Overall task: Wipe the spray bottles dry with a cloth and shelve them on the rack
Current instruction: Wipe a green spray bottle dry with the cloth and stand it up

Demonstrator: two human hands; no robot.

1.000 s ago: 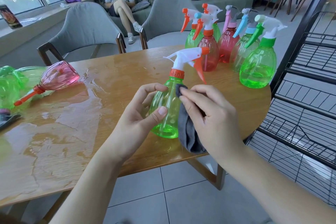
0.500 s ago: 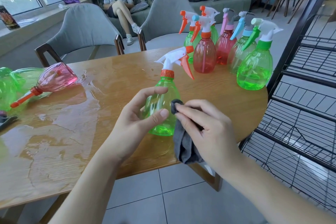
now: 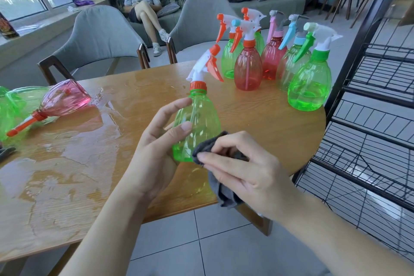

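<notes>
My left hand (image 3: pixel 154 148) grips a green spray bottle (image 3: pixel 199 119) with an orange collar and white-and-orange trigger, held upright above the wooden table (image 3: pixel 257 119). My right hand (image 3: pixel 248 172) holds a grey cloth (image 3: pixel 221 186) and presses it against the bottle's lower right side. Several green and red spray bottles (image 3: pixel 248 67) stand upright at the table's far right. A pink bottle (image 3: pixel 62 101) and green ones (image 3: pixel 11 105) lie on their sides at the left. The black wire rack (image 3: pixel 369 119) stands to the right of the table.
A wide puddle of water (image 3: pixel 67 141) covers the table's left half. Two grey chairs (image 3: pixel 100 38) stand behind the table. A person sits on a sofa (image 3: pixel 143 4) at the back. Tiled floor lies below the table's near edge.
The held bottle has been turned, so its trigger now points up and away. My right hand slid the cloth down from the bottle's middle to its lower right side.
</notes>
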